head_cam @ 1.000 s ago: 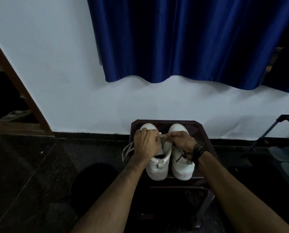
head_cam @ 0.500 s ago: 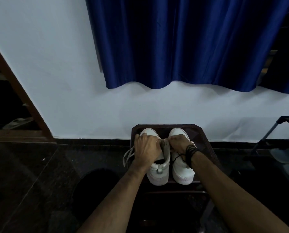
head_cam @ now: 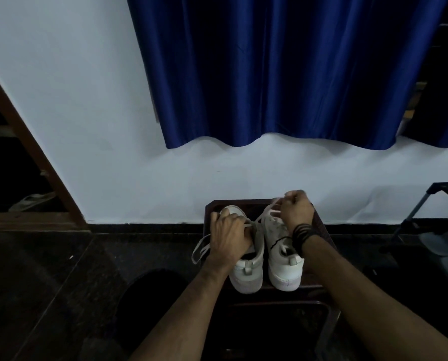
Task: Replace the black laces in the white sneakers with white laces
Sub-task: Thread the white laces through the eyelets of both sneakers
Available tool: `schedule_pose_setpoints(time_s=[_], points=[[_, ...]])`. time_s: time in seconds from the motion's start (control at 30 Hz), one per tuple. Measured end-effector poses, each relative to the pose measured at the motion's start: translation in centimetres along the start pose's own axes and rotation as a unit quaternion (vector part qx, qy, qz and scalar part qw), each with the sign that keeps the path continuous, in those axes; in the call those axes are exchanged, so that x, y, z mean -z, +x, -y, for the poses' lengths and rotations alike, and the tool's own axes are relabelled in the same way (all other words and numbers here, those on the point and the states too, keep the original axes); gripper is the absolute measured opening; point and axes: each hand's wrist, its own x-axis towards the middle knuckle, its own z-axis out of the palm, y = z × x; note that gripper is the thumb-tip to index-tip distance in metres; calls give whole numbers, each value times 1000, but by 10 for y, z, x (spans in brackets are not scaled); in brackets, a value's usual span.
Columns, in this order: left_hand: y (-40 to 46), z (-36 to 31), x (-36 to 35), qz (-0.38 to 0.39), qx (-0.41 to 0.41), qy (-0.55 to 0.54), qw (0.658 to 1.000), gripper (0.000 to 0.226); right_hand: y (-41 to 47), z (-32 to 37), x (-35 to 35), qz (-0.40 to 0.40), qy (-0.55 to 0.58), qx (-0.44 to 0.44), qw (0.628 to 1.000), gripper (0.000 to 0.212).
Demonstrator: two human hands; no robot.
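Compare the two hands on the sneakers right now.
The left hand sits low, gripping the left sneaker at its laces; the right hand is raised toward the wall, pulling a white lace taut. The right wrist wears black bands; the left wrist is bare. Both hands are curled shut on something.

This looks like a room in a home, near an entryway. A blue curtain hangs against a plain white wall above a dark polished floor. A wooden door frame stands at the left with a sandal lying beyond it, and a metal shoe rack holding footwear sits at the right.
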Motion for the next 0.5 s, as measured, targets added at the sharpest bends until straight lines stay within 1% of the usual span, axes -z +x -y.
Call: schedule_pose_setpoints(time_s=[0.07,0.13,0.23,0.3,0.33,0.37,0.4,0.43,0.47,0.5], points=[[0,-1,2,-6,-2,9,1000,20,8,21,10,-3,117,-23,993,14],[0,-1,2,0,-1,22,1000,24,18,39,27,-13,146,-27,989,14],[-2,0,1,-5,0,32,999,24,33,55,60,-90,32,50,994,12],[-3,1,-1,-15,3,36,999,25,36,64,84,-140,-45,93,985,16],[-3,1,-2,-21,3,39,999,26,36,67,97,-152,-87,114,978,18],[-3,1,-2,-23,2,42,999,28,35,69,108,-138,-143,133,971,19],[-4,0,-2,-21,0,44,999,30,34,72,117,-82,-216,142,963,20],[-4,-1,0,-16,-1,44,999,32,32,71,121,4,-305,140,942,19],[-3,-3,1,-11,-2,41,999,35,26,69,122,104,-400,127,902,16],[-3,-5,2,-11,-3,35,999,38,21,64,120,186,-478,115,851,11]])
